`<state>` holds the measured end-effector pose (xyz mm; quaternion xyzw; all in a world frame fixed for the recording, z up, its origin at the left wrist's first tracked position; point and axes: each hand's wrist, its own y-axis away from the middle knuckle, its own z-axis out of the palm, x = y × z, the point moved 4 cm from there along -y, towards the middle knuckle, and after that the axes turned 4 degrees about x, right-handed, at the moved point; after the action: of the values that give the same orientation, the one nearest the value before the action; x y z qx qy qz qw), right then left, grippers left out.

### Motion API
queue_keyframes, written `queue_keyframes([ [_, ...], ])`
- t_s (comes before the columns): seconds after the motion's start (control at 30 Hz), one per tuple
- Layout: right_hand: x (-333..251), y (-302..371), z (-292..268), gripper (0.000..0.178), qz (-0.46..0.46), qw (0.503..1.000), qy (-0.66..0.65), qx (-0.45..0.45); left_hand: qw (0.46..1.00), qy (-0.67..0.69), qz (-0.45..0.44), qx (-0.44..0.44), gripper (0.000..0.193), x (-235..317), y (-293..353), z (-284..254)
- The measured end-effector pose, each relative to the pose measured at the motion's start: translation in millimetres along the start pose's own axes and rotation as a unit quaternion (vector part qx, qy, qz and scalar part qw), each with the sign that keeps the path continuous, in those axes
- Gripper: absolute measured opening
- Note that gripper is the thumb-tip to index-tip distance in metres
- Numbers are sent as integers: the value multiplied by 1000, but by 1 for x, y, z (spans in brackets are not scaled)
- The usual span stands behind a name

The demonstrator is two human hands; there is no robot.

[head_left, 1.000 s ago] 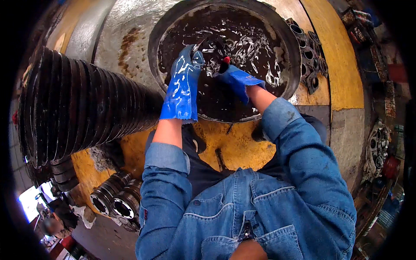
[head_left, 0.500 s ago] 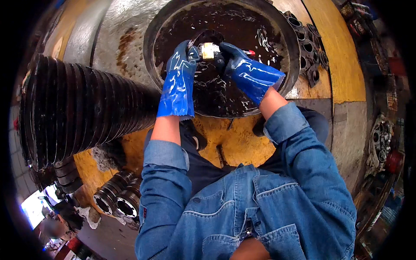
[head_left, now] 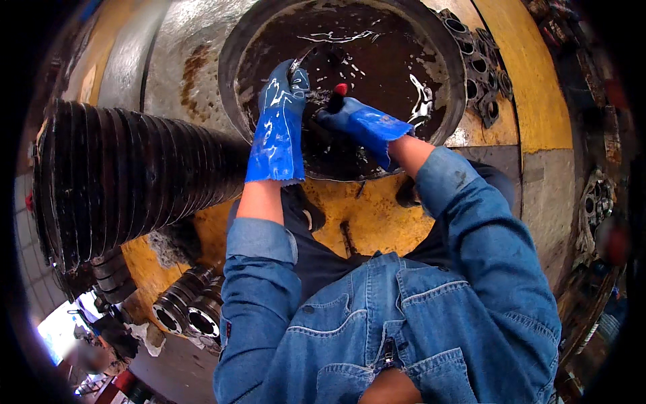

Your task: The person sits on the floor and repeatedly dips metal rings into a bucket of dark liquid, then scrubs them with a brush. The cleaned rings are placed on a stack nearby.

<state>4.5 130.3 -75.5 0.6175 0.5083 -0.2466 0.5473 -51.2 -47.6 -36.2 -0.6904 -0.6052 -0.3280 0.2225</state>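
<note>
Both my hands wear long blue rubber gloves over a round basin [head_left: 229, 74] of dark, shiny liquid. My left hand [head_left: 282, 87] is closed on the edge of a dark ring-shaped metal part [head_left: 306, 55], most of which blends into the liquid. Just right of it, my right hand [head_left: 340, 116] grips a brush [head_left: 341, 89] whose red handle end points up. The brush's head is hidden below the hand, at the liquid, so I cannot see whether it touches the ring.
A long stack of black ribbed rings [head_left: 134, 178] lies left of the basin. Metal castings with round holes [head_left: 478, 67] lie to its right. Several hollow cylinders [head_left: 182, 310] sit at the lower left, on the yellow floor. More machine parts [head_left: 595, 205] line the right side.
My right hand has moved left and down toward the liquid, turning the brush so its red end points up. The pale brush head has gone from sight. My left hand stays nearly in place.
</note>
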Motion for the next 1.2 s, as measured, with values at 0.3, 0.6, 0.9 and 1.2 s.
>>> queue_keyframes([
  [0.3, 37, -39, 10, 40, -63, 933, 352, 37, 1000, -7, 12, -5, 46, 10, 1, 3],
  [0.6, 36, 17, -21, 35, 26, 904, -422, -55, 998, -32, 54, -3, 45, 30, -9, 29],
  [0.9, 55, 31, -16, 35, -204, 935, -288, -43, 952, -160, 21, -261, 44, 83, -67, 50],
  [1.2, 40, 33, -12, 44, -64, 996, 55, -18, 867, -213, -114, -435, 43, 100, -94, 71],
])
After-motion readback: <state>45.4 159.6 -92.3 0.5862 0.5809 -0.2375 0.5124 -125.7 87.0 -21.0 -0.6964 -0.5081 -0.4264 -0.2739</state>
